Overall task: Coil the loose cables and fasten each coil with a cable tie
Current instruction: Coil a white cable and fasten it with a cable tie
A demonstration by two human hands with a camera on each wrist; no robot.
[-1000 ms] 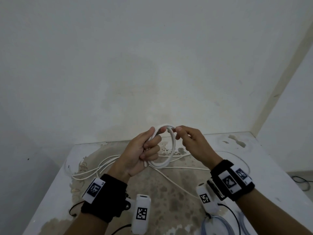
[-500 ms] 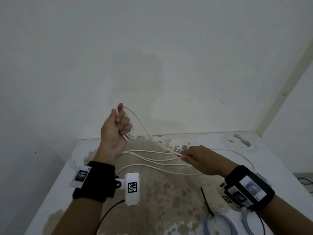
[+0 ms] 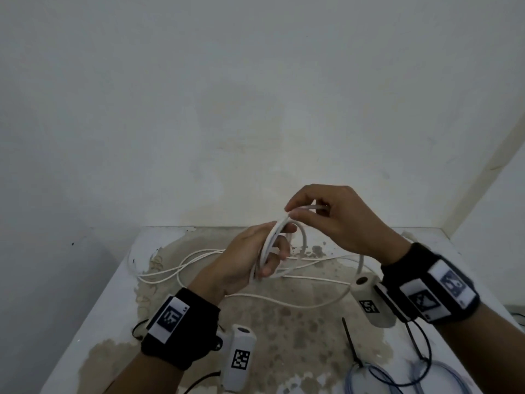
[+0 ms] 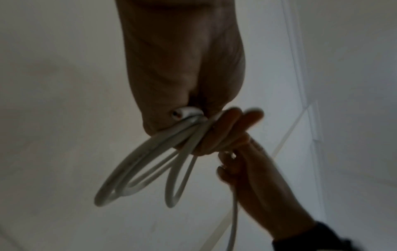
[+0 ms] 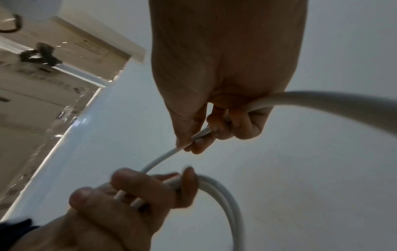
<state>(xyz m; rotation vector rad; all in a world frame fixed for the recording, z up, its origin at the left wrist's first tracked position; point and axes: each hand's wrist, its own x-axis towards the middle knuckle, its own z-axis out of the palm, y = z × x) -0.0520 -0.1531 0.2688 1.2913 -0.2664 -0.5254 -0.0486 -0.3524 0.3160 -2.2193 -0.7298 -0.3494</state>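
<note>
A white cable [image 3: 196,255] lies in loose runs across the stained table [image 3: 119,280]. My left hand [image 3: 255,257] grips a small coil of that white cable [image 3: 272,237], held upright above the table; the left wrist view shows several loops [image 4: 137,173] hanging from the fist, with the cable's end [image 4: 182,113] sticking out. My right hand [image 3: 318,211] is just above, pinching the running strand [image 5: 193,138] between thumb and fingers and laying it onto the top of the coil. A black cable tie [image 3: 350,341] lies on the table near the front.
Light blue cable coils [image 3: 366,379] with a dark cable lie at the front right. The table meets a white wall behind and another on the right. Black leads run from the wrist cameras [image 3: 240,356].
My right hand came up from the table with a length of cable and met the left hand. My left hand dropped from its raised place, and the coil has gained a loop.
</note>
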